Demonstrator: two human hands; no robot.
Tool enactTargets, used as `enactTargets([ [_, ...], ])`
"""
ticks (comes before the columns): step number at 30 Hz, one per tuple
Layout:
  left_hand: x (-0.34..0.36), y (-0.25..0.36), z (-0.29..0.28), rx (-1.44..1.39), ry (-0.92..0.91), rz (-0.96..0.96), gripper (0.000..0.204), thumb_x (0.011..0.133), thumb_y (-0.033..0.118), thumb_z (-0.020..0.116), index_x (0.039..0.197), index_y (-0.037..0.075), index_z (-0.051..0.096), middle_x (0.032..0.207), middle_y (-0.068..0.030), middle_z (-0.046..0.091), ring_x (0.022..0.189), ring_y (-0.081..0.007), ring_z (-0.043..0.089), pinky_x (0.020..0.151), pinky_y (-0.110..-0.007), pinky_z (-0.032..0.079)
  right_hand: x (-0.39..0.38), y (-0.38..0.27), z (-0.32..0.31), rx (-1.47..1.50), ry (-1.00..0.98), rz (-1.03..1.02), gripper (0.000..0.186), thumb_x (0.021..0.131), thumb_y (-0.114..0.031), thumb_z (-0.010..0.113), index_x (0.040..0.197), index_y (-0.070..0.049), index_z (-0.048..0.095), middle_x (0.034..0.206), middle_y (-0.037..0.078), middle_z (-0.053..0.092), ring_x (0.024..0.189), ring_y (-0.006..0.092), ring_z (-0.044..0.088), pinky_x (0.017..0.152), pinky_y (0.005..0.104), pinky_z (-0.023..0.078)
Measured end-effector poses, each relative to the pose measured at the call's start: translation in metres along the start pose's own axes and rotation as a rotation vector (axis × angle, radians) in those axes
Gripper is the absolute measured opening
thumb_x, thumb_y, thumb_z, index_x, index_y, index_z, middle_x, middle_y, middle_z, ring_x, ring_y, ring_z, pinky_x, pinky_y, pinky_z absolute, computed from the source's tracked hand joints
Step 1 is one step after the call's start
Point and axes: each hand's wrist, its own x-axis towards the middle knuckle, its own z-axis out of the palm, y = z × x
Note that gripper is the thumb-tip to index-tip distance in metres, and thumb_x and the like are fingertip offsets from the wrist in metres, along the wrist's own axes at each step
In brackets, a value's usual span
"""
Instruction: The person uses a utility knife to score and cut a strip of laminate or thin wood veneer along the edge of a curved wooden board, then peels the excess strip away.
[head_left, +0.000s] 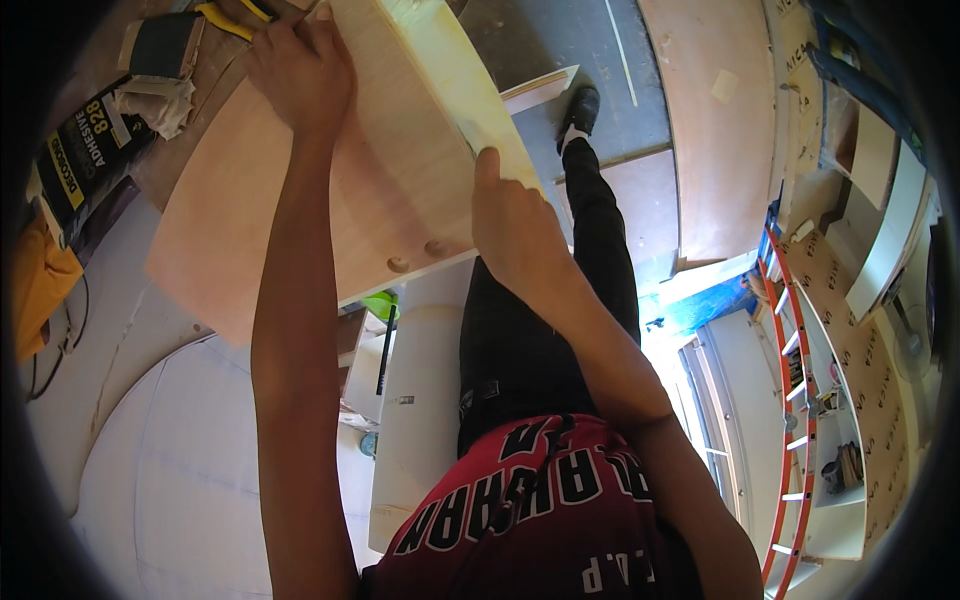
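Observation:
A pale wooden panel (pixel 390 150) lies in front of me, with two round recesses near its close edge and a lighter, smeared strip (pixel 455 75) along its right side. My left hand (pixel 308 75) is at the panel's far left edge, its fingers bent over that edge and the thumb on the face. Yellow-handled pliers (pixel 228 22) lie right beside those fingers. On the right side, my right hand (pixel 520 235) grips the panel's edge, thumb on top near the strip and the other fingers mostly hidden beneath.
A black adhesive bag (pixel 95 160), a dark-faced block (pixel 160 45) and an orange cloth (pixel 45 280) are at the left. A curved white panel (pixel 190 470) stands lower left. An orange ladder (pixel 790 400) and shelving are at the right. My shoe (pixel 580 110) stands near a board offcut (pixel 540 90).

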Motion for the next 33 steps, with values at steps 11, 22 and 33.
enactTargets([
  [11,0.002,-0.007,0.008,0.003,-0.039,-0.003,0.054,0.106,0.051,0.057,0.117,0.0,0.068,0.113,-0.0218,0.065,0.11,-0.0433,0.058,0.098,-0.054,0.042,0.031,0.004,0.016,0.009,0.08,-0.065,0.017,0.096,-0.003,0.057,0.108,0.003,0.046,0.077,0.028,0.07,0.072,0.0457,0.074,0.066,0.0536,0.061],
  [22,-0.003,-0.01,-0.002,0.042,-0.03,0.04,0.047,0.105,0.044,0.059,0.115,-0.001,0.067,0.111,-0.0242,0.065,0.109,-0.0441,0.058,0.098,-0.054,0.044,-0.098,0.055,0.035,-0.25,-0.233,-0.029,0.03,0.099,-0.009,0.056,0.126,0.002,0.05,0.096,0.023,0.072,0.076,0.0337,0.077,0.061,0.044,0.061],
  [33,0.002,0.01,-0.018,-0.168,0.009,-0.039,0.03,0.101,0.026,0.067,0.11,-0.001,0.062,0.108,-0.0225,0.061,0.107,-0.0431,0.055,0.097,-0.054,0.042,-0.027,0.075,0.039,-0.281,0.145,-0.572,0.042,0.091,-0.008,0.065,0.132,-0.003,0.058,0.131,0.015,0.06,0.075,0.0232,0.075,0.058,0.0358,0.061],
])
